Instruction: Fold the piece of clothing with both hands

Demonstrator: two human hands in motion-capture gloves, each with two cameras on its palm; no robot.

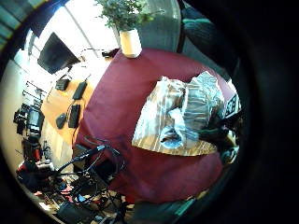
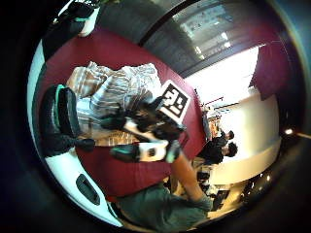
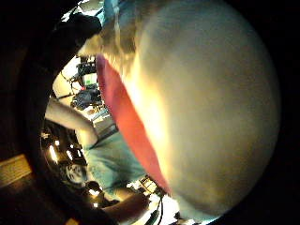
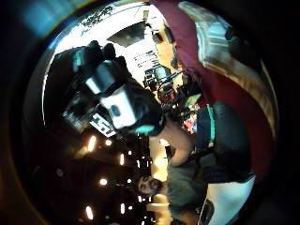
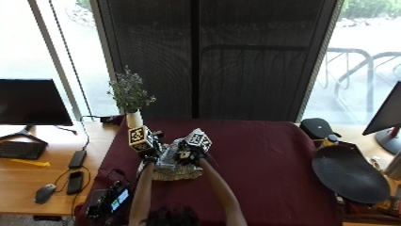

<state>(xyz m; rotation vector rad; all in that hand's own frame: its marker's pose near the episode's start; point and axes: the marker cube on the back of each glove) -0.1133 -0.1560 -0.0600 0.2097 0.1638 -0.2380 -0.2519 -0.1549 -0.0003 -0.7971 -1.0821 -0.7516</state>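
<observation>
Dark window blinds fill the upper middle of the outside view, and below them a bench [image 5: 269,155] under a maroon cloth carries the work.

Fingers first: the right hand [image 5: 188,155] sits on the garment, and its little-finger palm view is filled with pale fabric pressed close, so it seems to be gathering cloth, though I cannot tell whether its fingers are curled or flat. The left hand [image 5: 147,149] is at the garment's left edge; its palm views look down on the cloth from some way above, and how its fingers stand I cannot tell either.

A striped grey-and-white piece of clothing [image 5: 170,165] lies bunched at centre left of the bench, lower than the white vase [image 5: 134,118] with its green sprigs.

Judging by the crumpled heap, folding is at an early stage, probably still spreading or taking hold of an edge. Next the two hands would need matching corners, pulling the cloth flat before turning one side over.

Around it: a monitor [image 5: 31,101] at upper left, a keyboard [image 5: 22,149], a mouse [image 5: 45,193], and a dark round dish [image 5: 351,172] at lower right
</observation>
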